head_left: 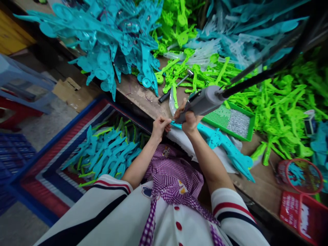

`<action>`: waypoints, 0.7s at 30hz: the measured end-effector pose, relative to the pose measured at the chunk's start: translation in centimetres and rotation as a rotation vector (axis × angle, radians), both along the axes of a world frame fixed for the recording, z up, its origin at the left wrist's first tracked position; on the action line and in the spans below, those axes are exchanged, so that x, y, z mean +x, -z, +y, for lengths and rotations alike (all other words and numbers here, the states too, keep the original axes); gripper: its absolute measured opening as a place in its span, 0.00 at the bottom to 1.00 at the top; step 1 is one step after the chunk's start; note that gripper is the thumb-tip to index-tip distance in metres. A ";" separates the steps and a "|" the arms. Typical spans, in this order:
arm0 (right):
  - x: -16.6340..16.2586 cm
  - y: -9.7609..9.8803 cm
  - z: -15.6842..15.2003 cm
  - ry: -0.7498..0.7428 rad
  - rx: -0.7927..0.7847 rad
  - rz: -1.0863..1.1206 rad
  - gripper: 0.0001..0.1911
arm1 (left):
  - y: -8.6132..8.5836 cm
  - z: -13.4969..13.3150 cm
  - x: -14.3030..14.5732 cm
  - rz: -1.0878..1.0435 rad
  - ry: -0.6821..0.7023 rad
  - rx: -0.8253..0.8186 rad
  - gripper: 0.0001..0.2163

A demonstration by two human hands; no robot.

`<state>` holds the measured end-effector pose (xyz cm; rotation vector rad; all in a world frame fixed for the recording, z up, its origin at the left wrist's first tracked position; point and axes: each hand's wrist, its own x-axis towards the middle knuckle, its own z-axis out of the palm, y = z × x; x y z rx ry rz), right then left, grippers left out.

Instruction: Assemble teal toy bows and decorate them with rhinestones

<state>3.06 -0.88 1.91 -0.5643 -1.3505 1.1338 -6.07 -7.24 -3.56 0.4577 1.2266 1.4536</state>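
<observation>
My right hand is wrapped round a grey electric screwdriver, whose tip points down and left toward my left fingers. A cable runs from its rear end to the upper right. My left hand is closed, thumb and finger pinching the narrow end of a long blue plastic part. That part lies across a white cloth at the table's edge and passes under my right hand. The screwdriver's tip and the exact spot it meets are hidden by my fingers.
A green tray of small silvery screws stands beside the right hand. Blue parts and lime-green parts pile up behind. A hammer lies ahead. Red baskets stand right; a blue-rimmed bin of assembled parts stands left.
</observation>
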 end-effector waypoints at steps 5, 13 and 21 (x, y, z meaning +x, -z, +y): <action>1.8 -3.3 -0.3 0.165 -0.034 0.168 0.25 | 0.2 0.0 -0.4 0.022 0.056 0.010 0.21; 11.6 -4.8 4.4 0.639 0.062 -0.049 0.25 | -3.0 0.0 -4.1 0.814 0.216 -0.030 0.19; 14.5 -0.7 11.9 0.683 0.047 -0.065 0.26 | -6.9 6.5 2.0 1.130 0.336 0.382 0.16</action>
